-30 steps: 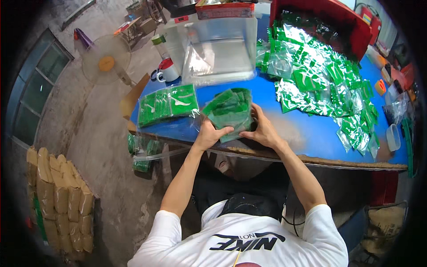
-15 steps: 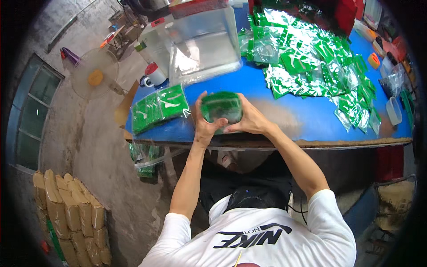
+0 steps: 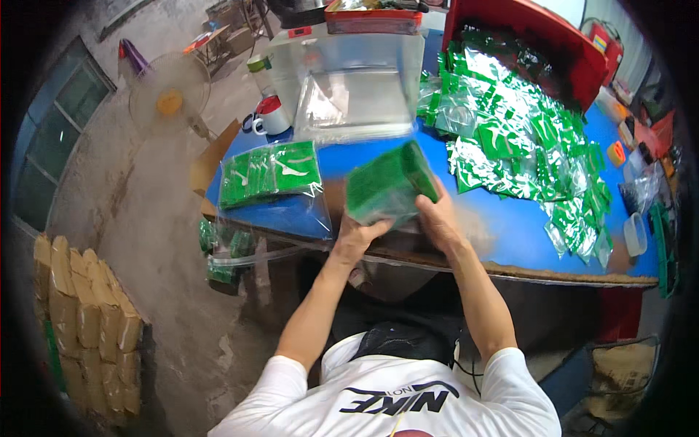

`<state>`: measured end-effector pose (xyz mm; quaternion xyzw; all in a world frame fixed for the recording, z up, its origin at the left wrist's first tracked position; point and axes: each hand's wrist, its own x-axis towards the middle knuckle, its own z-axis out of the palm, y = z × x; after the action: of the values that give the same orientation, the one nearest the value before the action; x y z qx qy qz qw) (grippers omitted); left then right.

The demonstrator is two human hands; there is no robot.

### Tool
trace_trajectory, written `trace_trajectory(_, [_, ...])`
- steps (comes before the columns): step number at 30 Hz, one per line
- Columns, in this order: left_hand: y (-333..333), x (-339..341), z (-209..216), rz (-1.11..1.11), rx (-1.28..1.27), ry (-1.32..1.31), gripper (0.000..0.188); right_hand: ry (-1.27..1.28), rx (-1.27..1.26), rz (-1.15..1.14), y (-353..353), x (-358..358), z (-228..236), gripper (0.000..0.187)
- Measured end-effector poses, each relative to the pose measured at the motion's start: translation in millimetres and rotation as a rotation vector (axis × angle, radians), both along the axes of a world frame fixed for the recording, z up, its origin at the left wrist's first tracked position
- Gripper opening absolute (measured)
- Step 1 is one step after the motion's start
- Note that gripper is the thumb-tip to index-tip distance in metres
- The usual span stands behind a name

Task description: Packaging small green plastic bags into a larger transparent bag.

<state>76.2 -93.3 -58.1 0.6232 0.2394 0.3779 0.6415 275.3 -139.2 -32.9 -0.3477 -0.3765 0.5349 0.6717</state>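
Between my two hands is a thick stack of green plastic packets (image 3: 382, 182), tilted just above the table's front edge and blurred by motion. My left hand (image 3: 358, 237) grips its lower near corner, thumb on top. My right hand (image 3: 438, 215) holds the right side, thumb pressed on the near face; most of its fingers are hidden behind. To the left lies a clear bag (image 3: 298, 218) with green packets (image 3: 269, 175) inside, its loose end hanging toward the front edge. A large heap of loose shiny green packets (image 3: 517, 131) spreads over the table on the right.
The blue table (image 3: 502, 233) carries a pile of clear bags (image 3: 357, 105), a white mug (image 3: 273, 120) and a red bin (image 3: 531, 36) behind the heap. A clear plastic tub (image 3: 636, 234) stands at the right. A fan (image 3: 170, 102) and stacked brown packages (image 3: 87, 306) are on the left.
The packet stack has turned and tilted, so its broad green face shows. My right hand has moved to its right side, my left hand lower. The whole view has shifted.
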Motion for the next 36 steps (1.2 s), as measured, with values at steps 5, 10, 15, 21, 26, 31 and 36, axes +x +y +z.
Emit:
trace_trajectory(5, [0,-4,11,0.048,0.341,0.122,0.132,-0.741,-0.077,-0.052,0,25,0,0.083])
trace_trajectory(10, [0,-6,1,0.240,0.494,0.230,0.117,-0.792,-0.088,0.103,3,21,12,0.087])
trace_trajectory(15, [2,4,-5,0.185,0.327,0.042,0.087,-1.083,0.219,-0.236,-15,25,31,0.119])
trace_trajectory(21, [-45,-9,72,0.160,0.562,0.351,0.101,-1.471,-0.052,0.223,-39,0,117,0.113])
trace_trajectory(26, [-65,-11,57,0.171,0.073,-0.208,0.085,-0.844,-0.247,0.248,-48,6,79,0.067])
trace_trajectory(31, [-83,-6,37,0.696,-0.021,-0.401,0.058,-0.780,-0.134,0.239,-50,-53,62,0.067])
trace_trajectory(36, [-85,-19,41,0.772,-0.127,-0.313,0.040,-0.698,-0.046,0.293,-51,-72,51,0.071])
